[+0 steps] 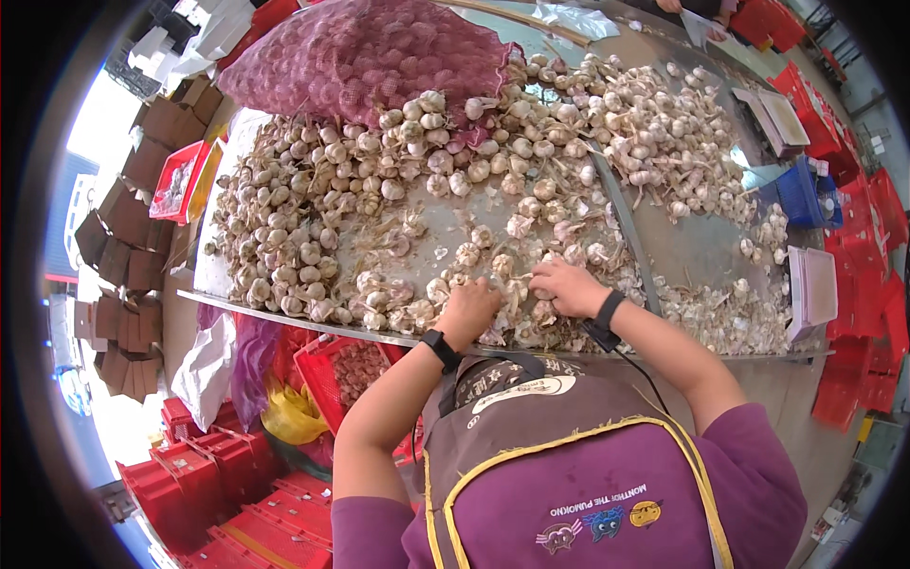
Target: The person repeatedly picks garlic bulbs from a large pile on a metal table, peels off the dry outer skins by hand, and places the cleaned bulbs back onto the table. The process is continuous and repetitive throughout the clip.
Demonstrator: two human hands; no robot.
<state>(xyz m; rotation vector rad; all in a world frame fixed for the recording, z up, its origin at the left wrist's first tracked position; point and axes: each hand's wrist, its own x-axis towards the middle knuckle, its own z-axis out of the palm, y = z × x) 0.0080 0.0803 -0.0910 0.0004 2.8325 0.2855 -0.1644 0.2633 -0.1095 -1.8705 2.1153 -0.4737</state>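
Note:
Garlic bulbs with dry, papery skins lie heaped over a metal-topped table. At its near edge, my left hand is closed, its fingers curled down among the bulbs; what they hold is hidden. Just beyond those fingertips sits a single garlic bulb. To the right, my right hand bends its fingers and thumb over a garlic bulb, which is partly covered. Loose skins and stems lie between and around both hands.
A pink mesh sack full of garlic lies at the far left. A metal strip divides the tabletop. Right of it stand a blue basket and a pale tray. Red crates are stacked at lower left; cardboard boxes stand beyond.

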